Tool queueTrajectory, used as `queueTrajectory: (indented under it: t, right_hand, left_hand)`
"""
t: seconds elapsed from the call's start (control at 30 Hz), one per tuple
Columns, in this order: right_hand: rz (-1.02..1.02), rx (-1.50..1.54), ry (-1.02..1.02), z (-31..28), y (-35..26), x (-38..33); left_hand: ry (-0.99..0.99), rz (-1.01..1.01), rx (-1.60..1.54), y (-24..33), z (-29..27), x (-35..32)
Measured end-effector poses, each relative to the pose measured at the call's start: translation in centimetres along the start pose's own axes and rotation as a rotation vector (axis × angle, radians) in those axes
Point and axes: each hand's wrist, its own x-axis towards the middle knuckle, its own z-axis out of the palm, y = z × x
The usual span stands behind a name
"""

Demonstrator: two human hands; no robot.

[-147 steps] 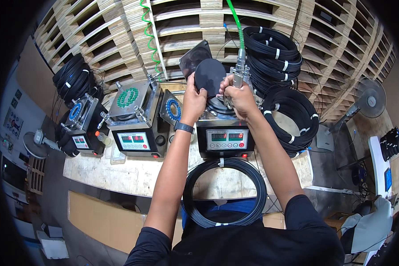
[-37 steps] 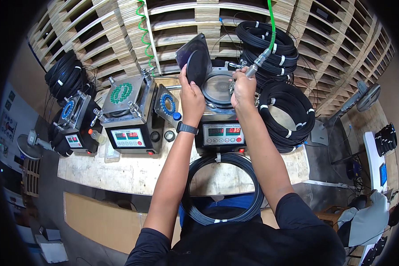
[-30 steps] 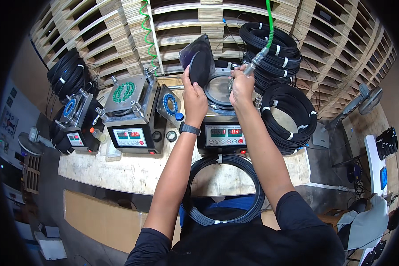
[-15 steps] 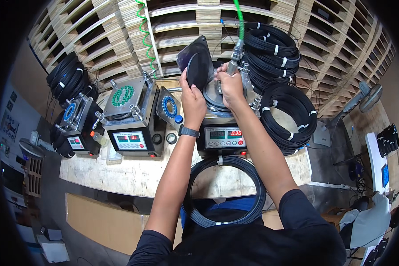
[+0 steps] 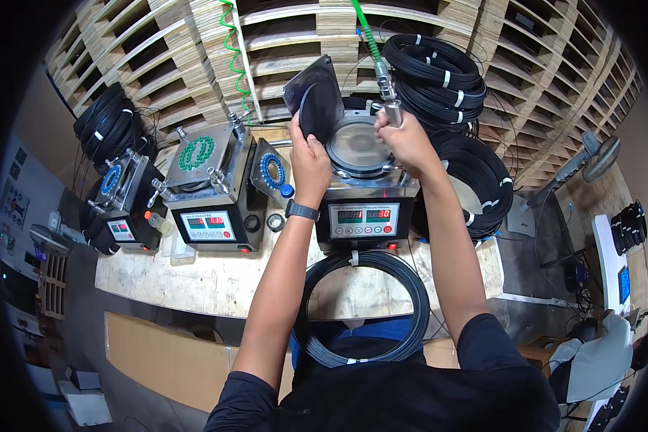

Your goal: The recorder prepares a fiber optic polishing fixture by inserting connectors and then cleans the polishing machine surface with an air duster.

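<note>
My left hand (image 5: 311,167) is closed on the edge of a dark round pad (image 5: 319,115), tilted up at the left of the nearest machine. Behind the pad stands a dark square plate (image 5: 333,70); whether the two are joined I cannot tell. My right hand (image 5: 410,146) grips a metal air gun (image 5: 392,111) fed by a green hose (image 5: 365,32). It sits over the right side of the polishing machine (image 5: 365,219), whose round metal platen (image 5: 360,146) lies bare between my hands. The gun's tip is hidden by my fingers.
Two similar machines (image 5: 206,216) (image 5: 126,216) stand to the left, beside a plate with a ring of blue connectors (image 5: 272,171). Black cable coils (image 5: 475,176) are stacked at the right; another coil (image 5: 417,288) overhangs the front table edge. Wooden pallets (image 5: 288,43) rise behind.
My right hand has moved right with the air gun, from over the middle of the platen to its right side. My left hand and the pad have barely shifted.
</note>
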Motion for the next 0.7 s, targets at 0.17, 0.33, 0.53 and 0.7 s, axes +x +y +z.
queueTrajectory:
  t: [0.17,0.33,0.53,0.7]
  right_hand:
    - [-0.057,0.342,-0.072,-0.1,0.2,1.0]
    - [-0.136,0.530,0.039,1.7,-0.3,3.9]
    - [-0.253,0.257,0.203,2.6,2.5,7.7]
    - [-0.192,0.821,0.100,4.7,-0.1,6.3]
  left_hand:
    - [0.008,0.042,0.030,-1.3,-0.4,0.0]
    - [0.029,-0.027,0.017,-0.3,-0.2,-0.2]
    - [0.025,0.008,0.021,-0.2,0.8,-0.2]
    - [0.045,-0.027,0.037,-0.5,-0.3,-0.3]
